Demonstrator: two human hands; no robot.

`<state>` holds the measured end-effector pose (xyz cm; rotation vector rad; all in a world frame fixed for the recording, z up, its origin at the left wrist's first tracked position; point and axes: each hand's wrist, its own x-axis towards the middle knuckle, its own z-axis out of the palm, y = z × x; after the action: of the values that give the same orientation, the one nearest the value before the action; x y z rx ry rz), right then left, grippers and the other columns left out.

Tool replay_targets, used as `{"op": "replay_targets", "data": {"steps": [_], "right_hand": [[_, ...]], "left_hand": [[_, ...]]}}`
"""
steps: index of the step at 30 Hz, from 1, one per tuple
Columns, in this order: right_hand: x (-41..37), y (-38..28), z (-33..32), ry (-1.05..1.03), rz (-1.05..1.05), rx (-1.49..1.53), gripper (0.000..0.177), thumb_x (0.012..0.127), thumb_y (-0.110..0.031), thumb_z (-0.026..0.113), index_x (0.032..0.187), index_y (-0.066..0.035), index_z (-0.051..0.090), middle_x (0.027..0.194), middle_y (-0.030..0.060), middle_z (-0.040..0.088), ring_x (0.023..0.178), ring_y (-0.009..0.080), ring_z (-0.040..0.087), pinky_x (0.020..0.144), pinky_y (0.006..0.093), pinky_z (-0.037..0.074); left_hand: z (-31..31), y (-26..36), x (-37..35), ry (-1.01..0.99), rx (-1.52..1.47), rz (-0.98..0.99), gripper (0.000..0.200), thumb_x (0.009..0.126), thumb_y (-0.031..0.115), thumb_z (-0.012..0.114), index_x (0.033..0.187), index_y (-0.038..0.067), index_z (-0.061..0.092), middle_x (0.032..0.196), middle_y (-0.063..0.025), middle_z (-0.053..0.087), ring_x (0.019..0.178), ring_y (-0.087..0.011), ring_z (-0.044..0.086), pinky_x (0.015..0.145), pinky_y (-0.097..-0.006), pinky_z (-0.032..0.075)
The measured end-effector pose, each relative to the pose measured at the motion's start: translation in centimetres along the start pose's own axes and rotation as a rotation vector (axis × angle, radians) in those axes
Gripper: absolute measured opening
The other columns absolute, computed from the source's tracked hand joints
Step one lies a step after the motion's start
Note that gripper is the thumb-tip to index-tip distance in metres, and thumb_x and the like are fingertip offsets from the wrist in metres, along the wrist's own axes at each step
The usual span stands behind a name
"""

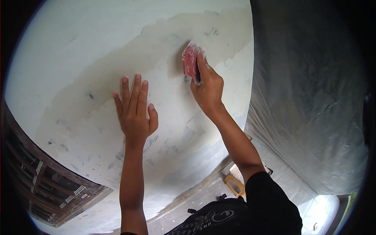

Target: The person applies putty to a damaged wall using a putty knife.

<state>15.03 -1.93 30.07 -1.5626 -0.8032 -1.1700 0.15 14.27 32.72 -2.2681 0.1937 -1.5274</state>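
A pale wall [164,129] with a darker, damp-looking band and scattered grey-blue marks fills the middle of the view. My left hand [136,109] lies open against it, palm down and fingers spread, with traces of white on the fingertips. Up and to the right, my right hand [209,84] is closed around a red putty scraper [190,60]. White material smears the scraper's face and edges, and it is held at the wall's surface. Whether its edge touches the wall is hard to make out.
A grey plastic sheet [309,98] hangs along the right. At lower left is a dark wooden frame with slats [51,180]. A yellow handled object [234,185] sits below near my sleeve, on or near the tiled floor [290,172].
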Motion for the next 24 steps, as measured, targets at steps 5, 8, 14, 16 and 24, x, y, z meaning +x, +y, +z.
{"op": "replay_targets", "data": {"steps": [5,8,14,16,24], "right_hand": [[-3.4,-2.7,2.4,-0.164,-0.036,-0.06,0.081,0.065,0.005,0.069,0.142,0.002,0.045,0.071,0.0152,0.061,0.06,0.0321,0.062,0.053,0.0388,0.05],[-8.3,-4.2,0.8,-0.276,-0.073,0.086,0.083,0.064,0.007,0.068,0.143,0.001,0.044,0.075,0.0171,0.062,0.063,0.0328,0.064,0.057,0.0377,0.053],[0.1,-1.0,-0.1,-0.003,0.069,-0.02,0.077,0.066,0.006,0.068,0.139,0.005,0.047,0.077,0.0175,0.064,0.061,0.0313,0.063,0.053,0.0377,0.05],[1.1,-0.7,1.4,-0.054,0.098,-0.113,0.072,0.068,0.005,0.066,0.137,0.008,0.047,0.075,0.0186,0.064,0.06,0.0321,0.063,0.052,0.0386,0.05],[-7.7,-4.9,0.0,-0.238,-0.038,0.168,0.082,0.064,0.005,0.067,0.142,0.007,0.043,0.071,0.0168,0.062,0.06,0.032,0.063,0.053,0.0394,0.052]], "left_hand": [[0.0,-0.1,0.1,0.014,-0.006,-0.005,0.056,0.087,0.011,0.042,0.142,0.002,0.047,0.15,-0.0131,0.047,0.147,-0.0386,0.028,0.12,-0.0545,0.004],[-0.1,-0.1,-0.2,0.022,-0.016,-0.008,0.056,0.088,0.012,0.041,0.143,0.003,0.047,0.15,-0.013,0.047,0.147,-0.0385,0.028,0.12,-0.0546,0.004],[0.2,-0.2,-0.2,0.03,-0.023,-0.013,0.056,0.089,0.014,0.039,0.143,0.003,0.046,0.15,-0.0128,0.047,0.147,-0.0386,0.027,0.12,-0.0546,0.003],[0.2,-0.2,-0.1,0.033,-0.024,-0.018,0.056,0.089,0.015,0.039,0.144,0.003,0.046,0.15,-0.0127,0.047,0.147,-0.0386,0.027,0.12,-0.0546,0.003],[0.2,-0.2,-0.2,0.066,-0.008,-0.028,0.056,0.087,0.015,0.04,0.14,0.003,0.051,0.149,-0.013,0.049,0.146,-0.0371,0.032,0.121,-0.0525,0.004]]}}
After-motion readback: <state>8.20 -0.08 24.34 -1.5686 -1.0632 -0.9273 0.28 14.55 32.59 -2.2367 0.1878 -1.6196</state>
